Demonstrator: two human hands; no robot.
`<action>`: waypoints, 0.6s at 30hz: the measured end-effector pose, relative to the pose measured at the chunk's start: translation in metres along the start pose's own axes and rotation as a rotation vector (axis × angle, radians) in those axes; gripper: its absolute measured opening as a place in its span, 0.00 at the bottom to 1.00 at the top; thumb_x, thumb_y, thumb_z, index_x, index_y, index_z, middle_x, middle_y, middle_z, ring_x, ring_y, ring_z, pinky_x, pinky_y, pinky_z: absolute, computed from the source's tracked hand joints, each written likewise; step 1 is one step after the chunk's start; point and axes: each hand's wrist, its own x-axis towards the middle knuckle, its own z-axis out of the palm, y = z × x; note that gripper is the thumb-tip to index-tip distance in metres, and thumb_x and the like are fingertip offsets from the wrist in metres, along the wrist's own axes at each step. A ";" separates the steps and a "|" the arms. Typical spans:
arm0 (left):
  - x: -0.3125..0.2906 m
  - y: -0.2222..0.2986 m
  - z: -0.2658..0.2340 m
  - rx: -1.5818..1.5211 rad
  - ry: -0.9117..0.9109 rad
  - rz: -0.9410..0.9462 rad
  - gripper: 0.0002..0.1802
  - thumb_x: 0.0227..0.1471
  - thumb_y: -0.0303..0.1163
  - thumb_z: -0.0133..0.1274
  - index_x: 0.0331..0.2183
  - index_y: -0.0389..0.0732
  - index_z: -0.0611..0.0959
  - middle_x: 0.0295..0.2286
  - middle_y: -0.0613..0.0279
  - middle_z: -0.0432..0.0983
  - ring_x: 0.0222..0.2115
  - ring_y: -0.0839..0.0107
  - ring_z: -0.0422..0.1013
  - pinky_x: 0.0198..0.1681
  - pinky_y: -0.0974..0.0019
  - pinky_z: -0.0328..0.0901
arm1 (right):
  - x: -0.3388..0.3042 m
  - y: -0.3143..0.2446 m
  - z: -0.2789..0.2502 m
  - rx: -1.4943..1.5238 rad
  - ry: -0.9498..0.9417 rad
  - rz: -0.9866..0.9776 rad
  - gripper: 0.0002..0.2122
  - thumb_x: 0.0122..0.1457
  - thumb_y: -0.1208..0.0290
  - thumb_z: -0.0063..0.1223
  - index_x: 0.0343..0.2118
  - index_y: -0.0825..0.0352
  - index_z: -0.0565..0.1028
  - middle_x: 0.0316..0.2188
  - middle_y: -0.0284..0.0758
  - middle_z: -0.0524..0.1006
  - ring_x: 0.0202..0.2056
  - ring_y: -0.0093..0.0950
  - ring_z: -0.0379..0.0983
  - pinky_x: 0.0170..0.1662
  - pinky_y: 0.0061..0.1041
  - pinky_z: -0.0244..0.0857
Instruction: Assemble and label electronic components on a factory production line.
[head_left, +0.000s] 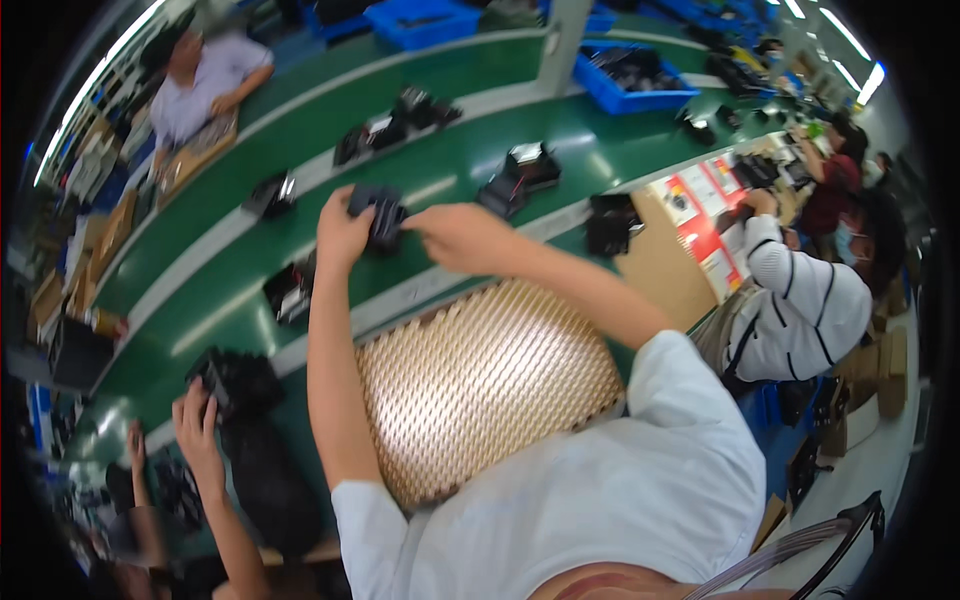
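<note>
Above the green conveyor belt [440,190], my left hand [342,232] is closed around a dark boxy item [378,214], thumb on the near side. My right hand [462,238] has its fingers curled, and their tips pinch the right edge of this item. Blur hides its finer details, so I cannot tell its exact kind. Close to my left forearm, a black item with a shiny piece [290,290] rests on the belt. Below my hands, a gold panel with a fine repeating pattern [490,385] lies in front of my body.
Several black items, such as a pair [520,178], lie along the belt. A blue bin [635,80] stands farther off. To my right, a person in a striped top [800,300] works beside red and white printed sheets [705,215]. Another person's hand [198,425] touches a black item at left.
</note>
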 end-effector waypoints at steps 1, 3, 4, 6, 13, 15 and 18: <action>-0.005 0.001 -0.006 0.036 0.008 -0.057 0.27 0.45 0.24 0.58 0.49 0.31 0.73 0.39 0.44 0.78 0.35 0.56 0.76 0.40 0.61 0.71 | -0.008 -0.007 -0.003 -0.014 -0.101 -0.035 0.12 0.52 0.76 0.50 0.41 0.68 0.77 0.35 0.40 0.79 0.34 0.40 0.76 0.39 0.32 0.70; -0.004 0.003 -0.005 0.011 -0.009 -0.144 0.27 0.45 0.23 0.58 0.49 0.31 0.72 0.39 0.44 0.77 0.35 0.56 0.76 0.40 0.61 0.71 | -0.029 -0.021 -0.014 0.006 -0.272 -0.053 0.12 0.52 0.76 0.49 0.40 0.68 0.77 0.34 0.39 0.79 0.34 0.37 0.75 0.40 0.32 0.69; -0.007 0.002 -0.006 -0.006 -0.014 -0.180 0.27 0.46 0.23 0.58 0.49 0.31 0.72 0.39 0.44 0.77 0.34 0.57 0.76 0.40 0.62 0.71 | -0.040 -0.026 -0.010 -0.037 -0.304 -0.100 0.12 0.52 0.76 0.49 0.40 0.68 0.76 0.35 0.39 0.78 0.35 0.37 0.74 0.40 0.32 0.69; -0.008 0.003 -0.004 -0.059 -0.020 -0.226 0.26 0.46 0.23 0.57 0.49 0.31 0.71 0.39 0.45 0.76 0.34 0.58 0.76 0.39 0.62 0.72 | -0.051 -0.032 0.001 -0.073 -0.334 -0.148 0.12 0.52 0.76 0.49 0.40 0.68 0.76 0.35 0.39 0.78 0.35 0.36 0.74 0.40 0.31 0.69; -0.019 0.005 -0.006 -0.310 -0.025 -0.314 0.26 0.48 0.21 0.57 0.49 0.30 0.69 0.39 0.46 0.74 0.34 0.60 0.76 0.39 0.64 0.73 | -0.073 -0.043 0.032 -0.247 -0.052 -0.485 0.09 0.50 0.73 0.51 0.35 0.69 0.75 0.32 0.39 0.77 0.33 0.38 0.73 0.36 0.35 0.69; -0.020 0.006 -0.006 -0.393 -0.025 -0.327 0.25 0.49 0.20 0.56 0.49 0.29 0.68 0.39 0.46 0.74 0.34 0.61 0.76 0.39 0.65 0.74 | -0.076 -0.045 0.033 -0.283 -0.049 -0.475 0.09 0.50 0.72 0.51 0.34 0.69 0.74 0.33 0.39 0.77 0.34 0.38 0.73 0.37 0.35 0.69; -0.021 0.006 -0.005 -0.526 -0.040 -0.340 0.25 0.50 0.20 0.56 0.49 0.29 0.67 0.39 0.47 0.73 0.34 0.62 0.76 0.38 0.66 0.74 | -0.067 -0.048 0.026 -0.248 -0.232 -0.378 0.09 0.51 0.71 0.52 0.34 0.69 0.75 0.32 0.40 0.78 0.33 0.39 0.73 0.36 0.36 0.69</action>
